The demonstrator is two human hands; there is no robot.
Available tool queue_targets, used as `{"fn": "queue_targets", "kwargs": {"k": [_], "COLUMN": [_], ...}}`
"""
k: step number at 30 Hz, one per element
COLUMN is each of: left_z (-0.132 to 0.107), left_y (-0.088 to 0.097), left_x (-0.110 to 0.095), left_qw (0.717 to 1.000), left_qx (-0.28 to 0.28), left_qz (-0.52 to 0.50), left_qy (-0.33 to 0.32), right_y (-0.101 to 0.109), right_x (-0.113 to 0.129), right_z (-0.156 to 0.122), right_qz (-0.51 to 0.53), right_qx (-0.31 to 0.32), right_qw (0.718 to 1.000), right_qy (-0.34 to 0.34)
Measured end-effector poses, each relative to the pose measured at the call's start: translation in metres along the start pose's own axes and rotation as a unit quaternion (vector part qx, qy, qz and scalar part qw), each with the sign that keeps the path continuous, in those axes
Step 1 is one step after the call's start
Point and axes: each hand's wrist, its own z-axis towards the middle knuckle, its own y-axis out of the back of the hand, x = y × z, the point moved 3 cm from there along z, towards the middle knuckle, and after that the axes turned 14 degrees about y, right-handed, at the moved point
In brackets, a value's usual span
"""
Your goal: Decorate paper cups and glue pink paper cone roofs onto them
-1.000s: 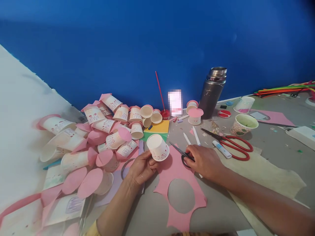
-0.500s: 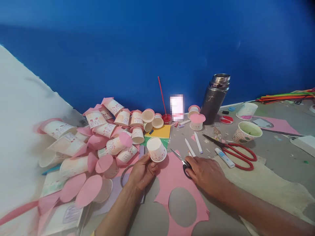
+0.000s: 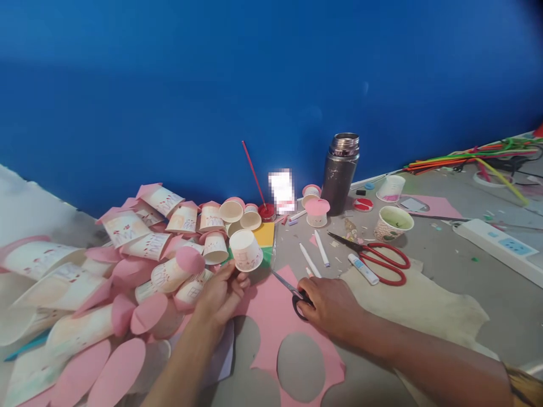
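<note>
My left hand (image 3: 218, 294) is closed on a small white paper cup (image 3: 246, 250), holding it upside down above the table. My right hand (image 3: 328, 305) rests on a pink paper sheet (image 3: 275, 316) with round holes cut out of it, fingers closed in the handles of small black-handled scissors (image 3: 292, 289). A heap of decorated paper cups with pink paper circles (image 3: 139, 265) lies just left of my left hand.
Red-handled scissors (image 3: 382, 257), a glue stick (image 3: 363, 269) and white pens (image 3: 321, 247) lie beyond my right hand. A steel flask (image 3: 339, 172), more cups (image 3: 392, 223), a power strip (image 3: 496, 243) and coloured pipe cleaners (image 3: 466, 155) stand farther back. Blue wall behind.
The view has turned to the right, so everything sits further left in the frame. My left hand keeps the cup and my right hand stays on the small scissors.
</note>
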Motion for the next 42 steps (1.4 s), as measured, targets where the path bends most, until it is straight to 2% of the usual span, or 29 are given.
{"fn": "queue_targets", "kwargs": {"k": [6, 10, 14, 20, 24, 26, 27, 30, 31, 32, 35, 38, 40, 42], "left_z": [0.047, 0.072, 0.077, 0.063, 0.036, 0.021, 0.015, 0.002, 0.002, 0.004, 0.011, 0.002, -0.011, -0.025], "left_y": [-0.019, -0.016, -0.009, -0.006, -0.003, -0.003, -0.005, -0.018, -0.023, -0.027, -0.036, -0.036, -0.032, -0.026], "left_x": [-0.008, -0.008, -0.008, -0.014, -0.017, -0.02, -0.023, -0.037, -0.041, -0.044, -0.047, -0.039, -0.027, -0.008], "left_qw": [0.995, 0.983, 0.964, 0.934, 0.903, 0.878, 0.858, 0.733, 0.704, 0.69, 0.685, 0.693, 0.702, 0.698], "left_qx": [-0.052, -0.121, -0.176, -0.219, -0.238, -0.245, -0.254, -0.281, -0.287, -0.287, -0.28, -0.262, -0.226, -0.157], "left_qz": [0.08, 0.136, 0.198, 0.277, 0.345, 0.391, 0.421, 0.539, 0.555, 0.563, 0.569, 0.558, 0.561, 0.604], "left_qy": [-0.007, -0.014, -0.014, -0.051, -0.097, -0.123, -0.151, -0.305, -0.339, -0.353, -0.358, -0.374, -0.377, -0.351], "right_y": [0.007, 0.011, 0.015, 0.017, 0.016, 0.015, 0.015, 0.015, 0.016, 0.017, 0.018, 0.021, 0.022, 0.022], "right_x": [-0.001, 0.0, 0.001, 0.003, 0.002, 0.002, 0.002, 0.003, 0.004, 0.004, 0.002, -0.005, -0.009, -0.011], "right_z": [-0.001, -0.002, -0.003, -0.002, -0.003, -0.003, -0.003, -0.003, -0.003, -0.003, -0.002, -0.002, -0.002, -0.003], "right_qz": [-0.015, -0.025, -0.026, -0.032, -0.039, -0.04, -0.041, -0.046, -0.048, -0.049, -0.049, -0.053, -0.057, -0.059], "right_qx": [0.028, 0.043, 0.06, 0.071, 0.073, 0.076, 0.078, 0.078, 0.077, 0.074, 0.07, 0.061, 0.051, 0.047], "right_qw": [0.999, 0.999, 0.998, 0.997, 0.996, 0.996, 0.996, 0.995, 0.995, 0.996, 0.996, 0.997, 0.997, 0.997], "right_qy": [-0.005, 0.002, 0.009, 0.021, 0.025, 0.027, 0.028, 0.029, 0.03, 0.029, 0.012, -0.018, -0.03, -0.029]}}
